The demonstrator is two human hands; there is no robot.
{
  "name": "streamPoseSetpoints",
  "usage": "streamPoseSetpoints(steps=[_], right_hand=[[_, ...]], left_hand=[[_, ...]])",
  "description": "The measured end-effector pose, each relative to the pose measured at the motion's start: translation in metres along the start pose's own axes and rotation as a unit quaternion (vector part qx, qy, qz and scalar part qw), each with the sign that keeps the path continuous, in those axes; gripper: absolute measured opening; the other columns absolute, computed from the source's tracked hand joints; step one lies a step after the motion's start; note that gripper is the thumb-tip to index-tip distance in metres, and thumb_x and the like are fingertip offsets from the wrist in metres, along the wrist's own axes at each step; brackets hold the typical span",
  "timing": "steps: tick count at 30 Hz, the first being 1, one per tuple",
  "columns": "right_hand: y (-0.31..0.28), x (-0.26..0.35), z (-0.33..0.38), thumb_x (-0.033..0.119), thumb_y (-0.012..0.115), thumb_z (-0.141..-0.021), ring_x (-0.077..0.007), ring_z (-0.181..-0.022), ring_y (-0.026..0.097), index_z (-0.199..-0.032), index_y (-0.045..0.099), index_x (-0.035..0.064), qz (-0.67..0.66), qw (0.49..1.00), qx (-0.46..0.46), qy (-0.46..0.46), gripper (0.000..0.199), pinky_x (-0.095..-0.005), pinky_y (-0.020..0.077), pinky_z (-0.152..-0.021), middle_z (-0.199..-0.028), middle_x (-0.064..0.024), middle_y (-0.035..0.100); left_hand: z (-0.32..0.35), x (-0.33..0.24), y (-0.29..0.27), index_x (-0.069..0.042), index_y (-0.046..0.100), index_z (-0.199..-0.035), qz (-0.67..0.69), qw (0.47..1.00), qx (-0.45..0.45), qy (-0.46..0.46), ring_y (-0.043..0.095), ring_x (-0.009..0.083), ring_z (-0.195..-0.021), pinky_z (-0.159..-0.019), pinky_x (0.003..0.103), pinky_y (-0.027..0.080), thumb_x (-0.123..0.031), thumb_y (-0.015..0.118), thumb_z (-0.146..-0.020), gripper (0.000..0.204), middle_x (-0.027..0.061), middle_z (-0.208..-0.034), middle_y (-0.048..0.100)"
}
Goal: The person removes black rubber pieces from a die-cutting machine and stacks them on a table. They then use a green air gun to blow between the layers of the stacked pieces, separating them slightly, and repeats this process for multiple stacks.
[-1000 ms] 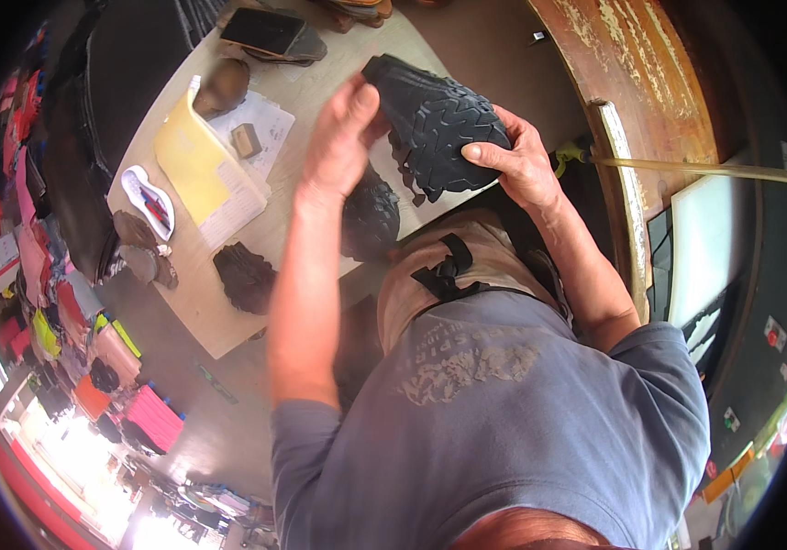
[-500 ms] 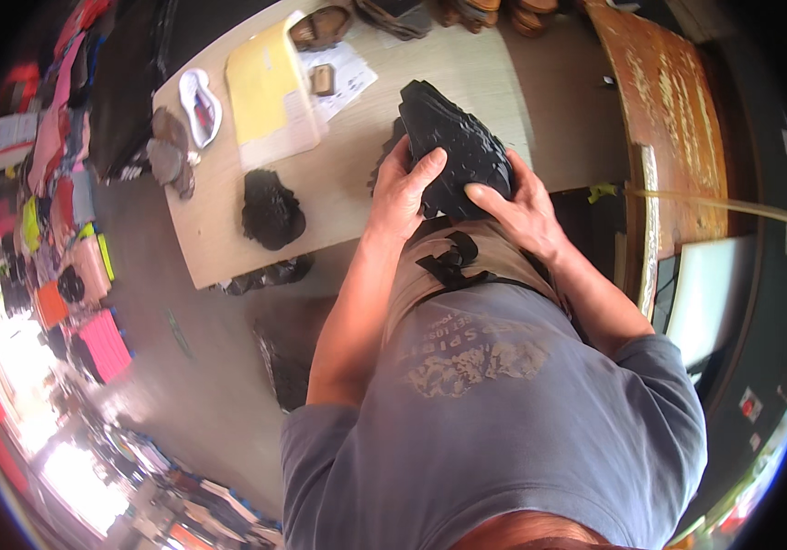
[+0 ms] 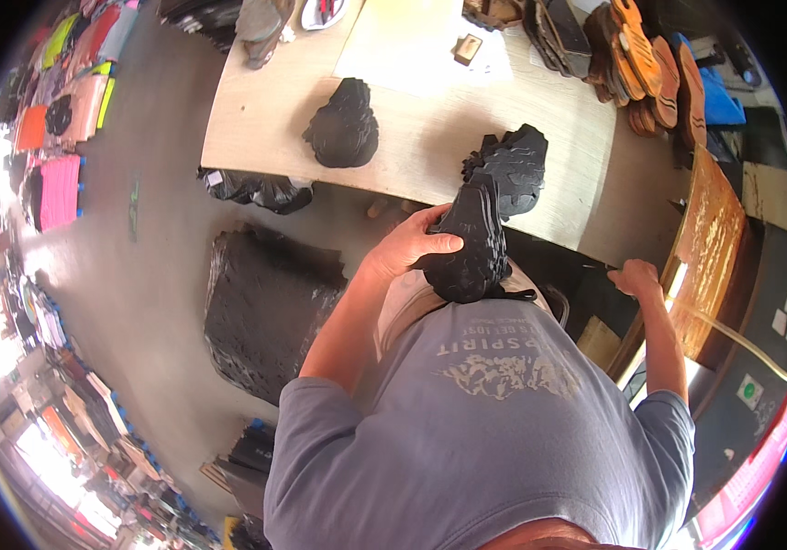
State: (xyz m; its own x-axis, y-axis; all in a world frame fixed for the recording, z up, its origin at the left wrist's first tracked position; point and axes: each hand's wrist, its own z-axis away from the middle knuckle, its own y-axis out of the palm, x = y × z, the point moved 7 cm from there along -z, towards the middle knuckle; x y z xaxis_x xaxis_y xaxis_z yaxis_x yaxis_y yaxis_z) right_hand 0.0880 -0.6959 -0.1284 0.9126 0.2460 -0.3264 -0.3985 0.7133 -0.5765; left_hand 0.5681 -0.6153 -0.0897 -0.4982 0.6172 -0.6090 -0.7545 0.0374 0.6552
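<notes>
R hand is off the stack now vs 0.5 s ago, closing on the rusty machine edge. L hand alone is clamping the stack of black sole cutouts against the torso, just short of the workbench, near another black pile.

black sole stack, pale wooden table, grey shirt

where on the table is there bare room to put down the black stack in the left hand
Bare tabletop lies left of the far black pile, and between that pile and the near black pile. The far right edge is crowded with stacked brown soles. The left hand holds the stack.
</notes>
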Motion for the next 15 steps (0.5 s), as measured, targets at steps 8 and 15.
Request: streamPoseSetpoints(steps=[8, 15], right_hand=[[-0.026, 0.029, 0.038, 0.039, 0.092, -0.068, -0.0223, -0.051, 0.06, -0.079, 0.07, -0.002, -0.233, 0.964, 0.129, -0.029, 0.048, -0.0377, 0.0508, -0.054, -0.066, -0.0088, 0.066], [-0.126, 0.128, 0.171, 0.009, 0.074, -0.092, -0.0117, -0.081, 0.066, -0.114, 0.069, -0.0019, -0.574, 0.762, 0.108, -0.28, 0.025, -0.0297, 0.0546, -0.072, -0.087, -0.0036, 0.072]], left_hand=[[0.041, 0.031, -0.051, 0.003, 0.054, -0.139, 0.143, 0.984, -0.058, 0.093, 0.066, 0.0198, -0.109, -0.097, 0.035, 0.054, -0.016, 0.078, -0.087, 0.061, 0.0098, -0.122, 0.068], [0.09, 0.016, -0.129, 0.002, 0.052, -0.139, 0.192, 0.951, -0.117, 0.213, 0.07, 0.0288, -0.107, -0.097, 0.041, 0.056, -0.021, 0.079, -0.083, 0.066, 0.015, -0.123, 0.068]])
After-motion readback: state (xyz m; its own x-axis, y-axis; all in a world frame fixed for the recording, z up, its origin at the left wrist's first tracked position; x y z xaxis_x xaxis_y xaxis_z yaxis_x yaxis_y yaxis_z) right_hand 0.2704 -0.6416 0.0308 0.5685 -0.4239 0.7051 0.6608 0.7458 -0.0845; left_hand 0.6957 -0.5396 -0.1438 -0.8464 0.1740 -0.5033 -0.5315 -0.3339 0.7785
